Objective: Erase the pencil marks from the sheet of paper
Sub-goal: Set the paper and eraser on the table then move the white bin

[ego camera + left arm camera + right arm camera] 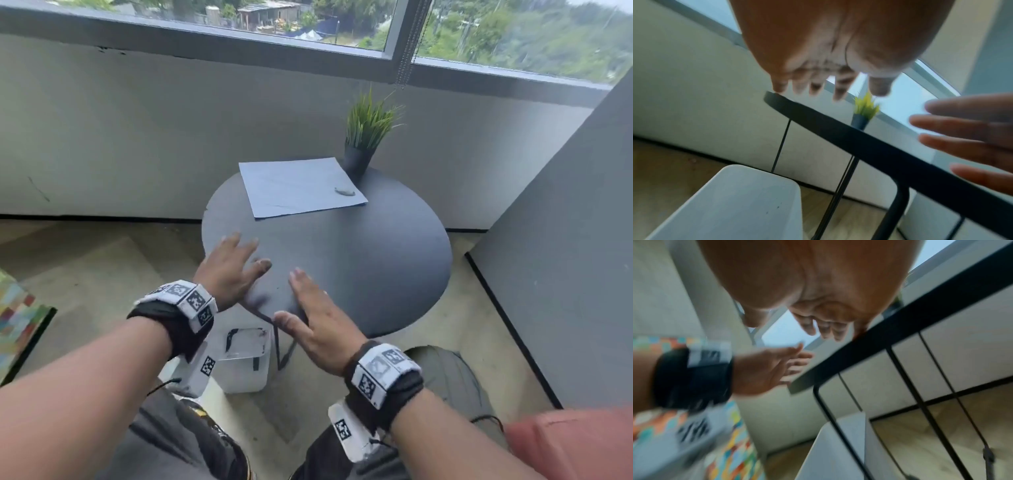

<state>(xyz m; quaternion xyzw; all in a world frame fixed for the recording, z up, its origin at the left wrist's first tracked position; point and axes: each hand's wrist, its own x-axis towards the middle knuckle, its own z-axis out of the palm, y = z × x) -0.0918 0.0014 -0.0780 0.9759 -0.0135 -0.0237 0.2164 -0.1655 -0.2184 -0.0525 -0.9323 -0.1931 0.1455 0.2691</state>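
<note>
A white sheet of paper [301,186] lies on the far half of the round black table [376,260]. A small grey eraser [344,191] rests on the sheet near its right edge. Faint pencil lines cross the paper. My left hand [233,270] hovers over the table's near left edge, fingers spread and empty. My right hand [313,315] hovers beside it over the near edge, fingers straight and empty. Both hands are well short of the paper. The wrist views show each hand [818,73] [818,316] open above the table rim [838,129] [859,350].
A potted grass plant [363,137] stands at the table's far edge, right beside the paper's far right corner. A white bin [245,359] sits on the floor under the near edge. A grey wall [565,240] rises at the right. The window sill runs behind.
</note>
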